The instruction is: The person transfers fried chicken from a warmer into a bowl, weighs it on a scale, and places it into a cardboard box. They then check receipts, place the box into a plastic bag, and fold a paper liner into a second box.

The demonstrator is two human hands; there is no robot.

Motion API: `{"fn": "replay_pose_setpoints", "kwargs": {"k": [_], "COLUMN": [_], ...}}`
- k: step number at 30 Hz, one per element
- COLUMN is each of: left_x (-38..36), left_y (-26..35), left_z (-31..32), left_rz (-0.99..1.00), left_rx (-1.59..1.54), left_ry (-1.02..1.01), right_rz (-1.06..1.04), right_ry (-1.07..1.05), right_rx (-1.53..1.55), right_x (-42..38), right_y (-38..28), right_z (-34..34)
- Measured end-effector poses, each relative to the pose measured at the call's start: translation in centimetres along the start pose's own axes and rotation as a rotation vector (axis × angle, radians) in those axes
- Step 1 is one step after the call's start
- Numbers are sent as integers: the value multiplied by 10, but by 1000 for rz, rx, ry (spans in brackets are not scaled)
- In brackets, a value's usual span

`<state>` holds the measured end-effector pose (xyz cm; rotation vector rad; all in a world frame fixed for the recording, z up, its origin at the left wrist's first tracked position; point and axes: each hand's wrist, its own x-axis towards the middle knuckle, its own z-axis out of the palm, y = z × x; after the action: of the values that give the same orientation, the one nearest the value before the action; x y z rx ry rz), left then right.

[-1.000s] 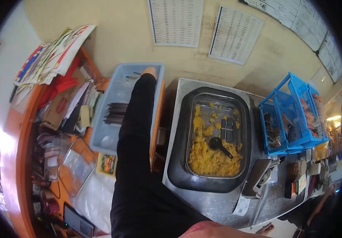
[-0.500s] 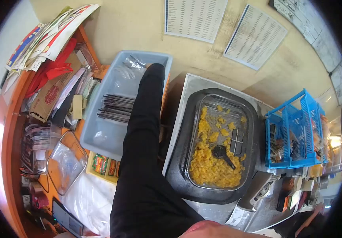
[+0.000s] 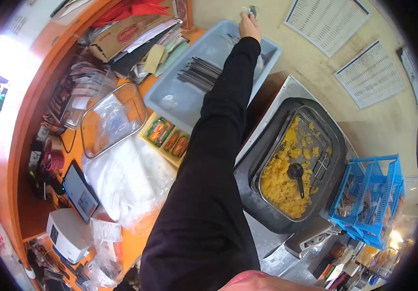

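Note:
My left hand [image 3: 250,27] is at the end of a long black sleeve, raised over the far end of a light blue bin [image 3: 158,92]. Its fingers are closed round a small, shiny grey-green object [image 3: 252,10] that I cannot make out. Below the hand, the bin holds dark, thin flat pieces [image 3: 200,72] in a stack and some clear plastic [image 3: 221,46]. The sleeve crosses the bin and hides part of it. My right hand is out of view.
Right of the sleeve, yellow crumbly food [image 3: 281,182] and a black scoop [image 3: 295,171] lie in a tray set in a dark basin [image 3: 252,199]. Blue baskets [image 3: 369,203] stand farther right. At left are a yellow box of packets [image 3: 169,140], plastic bags [image 3: 126,179] and a tablet [image 3: 80,189].
The view has shifted left and down, so the scene sits farther right and higher. My left hand, earlier mostly hidden at the bin's far end, now shows above the rim with a small object.

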<state>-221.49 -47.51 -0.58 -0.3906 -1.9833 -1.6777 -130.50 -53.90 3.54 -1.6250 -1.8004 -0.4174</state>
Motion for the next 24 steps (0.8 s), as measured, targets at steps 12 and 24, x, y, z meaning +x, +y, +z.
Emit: {"fn": "replay_pose_setpoints", "kwargs": {"k": [12,24], "left_x": [-61,-263], "left_y": [69,121], "left_z": [-291,-446], "left_rz": [-643,-391], "left_rx": [-1117,-500], "left_ry": [-47,200], "right_rz": [-862,-1082], "right_ry": [-624,-1386], "right_rx": [815,971], "right_x": [75,-134], "right_y": [-315,-644], "right_z": [-35,64]}}
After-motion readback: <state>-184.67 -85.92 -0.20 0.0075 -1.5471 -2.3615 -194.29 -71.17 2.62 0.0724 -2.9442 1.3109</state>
